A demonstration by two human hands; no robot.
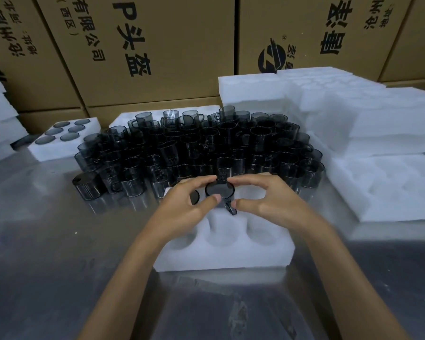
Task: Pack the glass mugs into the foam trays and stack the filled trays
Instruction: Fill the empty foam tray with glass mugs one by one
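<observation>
Smoky glass mug [219, 191] sits upright over the far-middle pocket of the tray [225, 251], pinched at its rim by left hand [182, 204] and right hand [263, 200], handle toward the person, so seating looks straight down.

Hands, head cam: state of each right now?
Left hand: fingers pinch the rim of the glass mug over the foam tray.
Right hand: fingers pinch the same mug.
</observation>
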